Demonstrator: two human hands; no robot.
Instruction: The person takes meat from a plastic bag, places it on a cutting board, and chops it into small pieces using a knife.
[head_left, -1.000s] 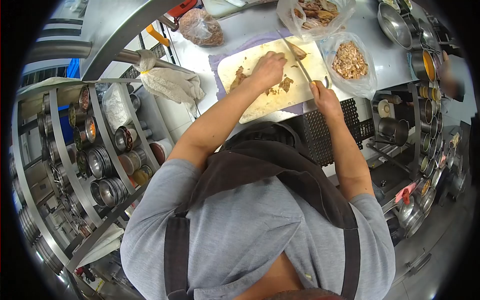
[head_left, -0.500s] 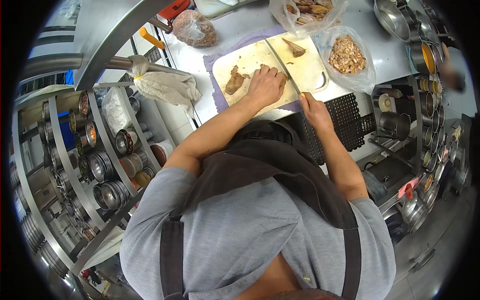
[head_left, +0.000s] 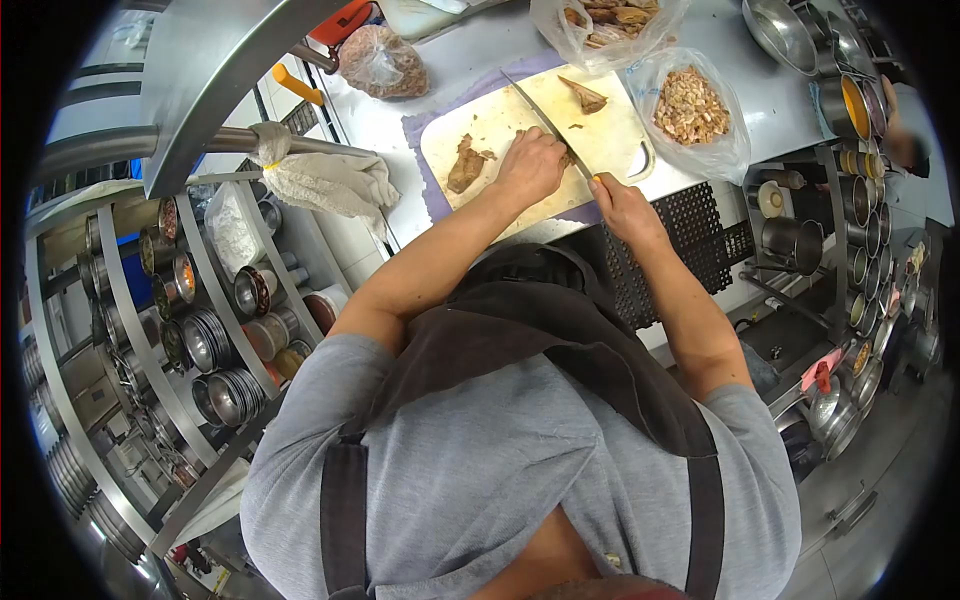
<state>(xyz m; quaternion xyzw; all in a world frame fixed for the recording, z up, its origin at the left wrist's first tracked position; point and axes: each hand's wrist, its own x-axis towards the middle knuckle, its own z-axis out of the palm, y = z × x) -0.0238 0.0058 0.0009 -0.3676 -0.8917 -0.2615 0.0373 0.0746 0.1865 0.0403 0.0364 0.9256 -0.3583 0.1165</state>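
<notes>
A white cutting board (head_left: 510, 212) lies on a purple cloth (head_left: 412, 128) on the metal table. My right hand (head_left: 627, 210) is closed round the handle of a long knife (head_left: 533, 105), whose blade slants away across the board. Just left of the blade, my left hand (head_left: 533, 163) presses its curled fingers onto a piece of brown cooked meat, mostly hidden beneath them. Another brown meat piece (head_left: 465, 170) sits on the board's left side, with small scraps around it. Beyond the knife, to the right, is a pointed brown piece (head_left: 586, 96).
Right of the board stands an open plastic bag of chopped pieces (head_left: 692, 108). Behind it is a bag of larger brown pieces (head_left: 622, 22). A tied bag (head_left: 383, 62) sits at the back left. A towel (head_left: 325, 178) hangs from a rail. Metal bowls (head_left: 780, 35) stand far right.
The knife has swung: its tip moved left and its blade now lies closer to my left fingers. My right hand shifted slightly up and left. My left hand stays on the meat.
</notes>
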